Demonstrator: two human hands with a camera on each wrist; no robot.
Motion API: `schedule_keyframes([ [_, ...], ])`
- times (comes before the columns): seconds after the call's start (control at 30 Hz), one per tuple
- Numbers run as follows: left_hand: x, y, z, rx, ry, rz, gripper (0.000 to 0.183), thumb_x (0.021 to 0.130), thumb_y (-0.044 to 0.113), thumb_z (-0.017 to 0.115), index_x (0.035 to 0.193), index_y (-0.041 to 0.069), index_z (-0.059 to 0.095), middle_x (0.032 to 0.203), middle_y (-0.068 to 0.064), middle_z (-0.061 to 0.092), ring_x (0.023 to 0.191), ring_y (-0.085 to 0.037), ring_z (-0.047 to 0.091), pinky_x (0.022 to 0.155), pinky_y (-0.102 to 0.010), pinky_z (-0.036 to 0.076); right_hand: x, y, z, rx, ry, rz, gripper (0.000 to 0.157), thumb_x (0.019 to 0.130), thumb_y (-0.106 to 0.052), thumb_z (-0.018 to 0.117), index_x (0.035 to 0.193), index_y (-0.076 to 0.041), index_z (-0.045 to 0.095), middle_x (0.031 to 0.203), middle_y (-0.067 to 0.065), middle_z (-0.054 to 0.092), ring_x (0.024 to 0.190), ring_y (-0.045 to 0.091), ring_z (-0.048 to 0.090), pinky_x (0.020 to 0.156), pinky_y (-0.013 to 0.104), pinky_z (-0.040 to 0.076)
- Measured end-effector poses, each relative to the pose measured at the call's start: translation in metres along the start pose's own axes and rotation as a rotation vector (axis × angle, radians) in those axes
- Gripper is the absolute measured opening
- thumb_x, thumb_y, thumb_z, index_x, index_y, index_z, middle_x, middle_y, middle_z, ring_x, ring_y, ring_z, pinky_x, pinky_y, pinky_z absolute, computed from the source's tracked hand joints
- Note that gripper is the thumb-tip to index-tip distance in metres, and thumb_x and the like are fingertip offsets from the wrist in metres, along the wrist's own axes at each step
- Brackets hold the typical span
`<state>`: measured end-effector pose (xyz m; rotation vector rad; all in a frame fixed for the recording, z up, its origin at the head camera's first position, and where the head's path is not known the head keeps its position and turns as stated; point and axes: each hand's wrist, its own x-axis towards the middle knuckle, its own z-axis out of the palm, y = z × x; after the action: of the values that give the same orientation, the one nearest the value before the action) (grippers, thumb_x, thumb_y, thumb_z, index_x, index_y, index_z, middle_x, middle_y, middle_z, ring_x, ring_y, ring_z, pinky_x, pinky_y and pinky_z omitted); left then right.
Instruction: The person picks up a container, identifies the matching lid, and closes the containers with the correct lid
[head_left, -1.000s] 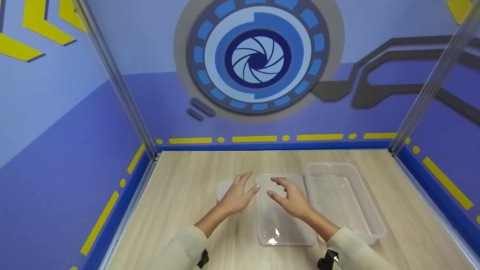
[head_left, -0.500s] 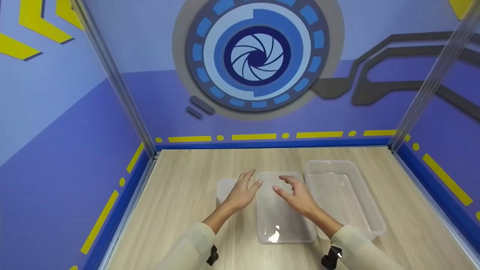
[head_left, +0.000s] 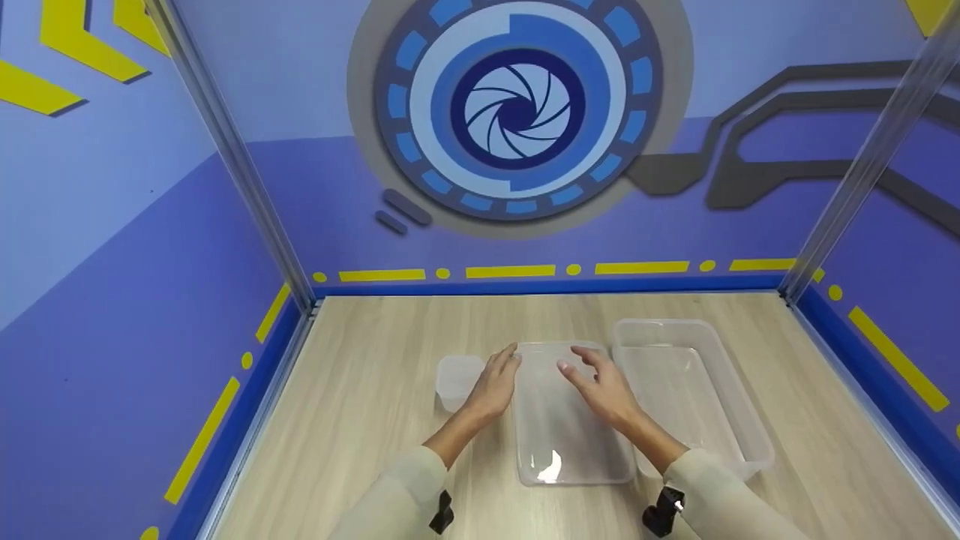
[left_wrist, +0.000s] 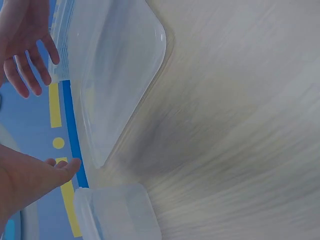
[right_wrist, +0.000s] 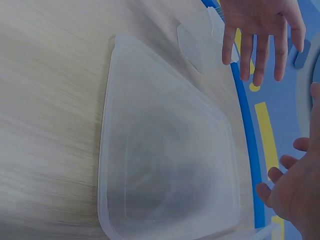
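A flat, see-through rectangular lid (head_left: 574, 442) lies on the table between and below my hands. Over its left edge hovers my left hand (head_left: 491, 386), fingers extended and nothing in them. My right hand (head_left: 606, 391) hangs above the lid's right side, fingers loosely bent and thumb apart, also holding nothing. Both wrist views show the palms facing each other; in the right wrist view there is a space between the right hand (right_wrist: 300, 185) and the lid (right_wrist: 165, 150). Just left of the left hand stands a small translucent container (head_left: 456, 379), partly hidden by that hand.
A large clear plastic box (head_left: 739, 405), open at the top, stands close along the lid's right side. Wooden table surface (head_left: 367, 420) extends to the left. Blue printed panels (head_left: 322, 202) and metal posts (head_left: 247, 180) enclose the back and sides.
My left hand has moved right, its fingers drawing closer together, and more of the small container shows. The right hand has shifted slightly right. The lid and containers stay in place.
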<state>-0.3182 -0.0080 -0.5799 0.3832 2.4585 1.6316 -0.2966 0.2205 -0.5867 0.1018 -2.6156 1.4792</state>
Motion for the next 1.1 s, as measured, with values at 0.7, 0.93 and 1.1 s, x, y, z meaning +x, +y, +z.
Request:
schedule_keyframes([
  [0.7, -0.008, -0.013, 0.023, -0.116, -0.026, -0.147, 0.078, 0.113, 0.058, 0.022, 0.165, 0.000, 0.030, 0.169, -0.024, 0.031, 0.157, -0.047, 0.022, 0.128, -0.060, 0.015, -0.009, 0.007, 0.007, 0.036, 0.012, 0.182, 0.082, 0.105, -0.055, 0.059, 0.158, 0.005, 0.040, 0.162, 0.030, 0.040, 0.153, 0.049, 0.031, 0.124, 0.062, 0.024],
  [0.93, -0.010, -0.018, 0.029, -0.109, -0.021, -0.147, 0.075, 0.114, 0.055, 0.024, 0.164, 0.000, 0.033, 0.168, -0.023, 0.034, 0.157, -0.046, 0.025, 0.127, -0.061, 0.017, -0.013, 0.016, 0.012, -0.010, 0.033, 0.215, 0.083, 0.105, -0.056, 0.058, 0.157, 0.007, 0.042, 0.162, 0.033, 0.037, 0.151, 0.051, 0.034, 0.124, 0.062, 0.026],
  [1.1, -0.011, -0.021, 0.032, -0.109, -0.013, -0.170, 0.078, 0.113, 0.058, 0.025, 0.162, -0.002, 0.035, 0.166, -0.024, 0.036, 0.155, -0.048, 0.027, 0.126, -0.061, 0.019, -0.017, 0.023, 0.014, -0.038, 0.037, 0.210, 0.081, 0.105, -0.054, 0.060, 0.155, 0.008, 0.044, 0.160, 0.034, 0.039, 0.151, 0.051, 0.034, 0.124, 0.061, 0.025],
])
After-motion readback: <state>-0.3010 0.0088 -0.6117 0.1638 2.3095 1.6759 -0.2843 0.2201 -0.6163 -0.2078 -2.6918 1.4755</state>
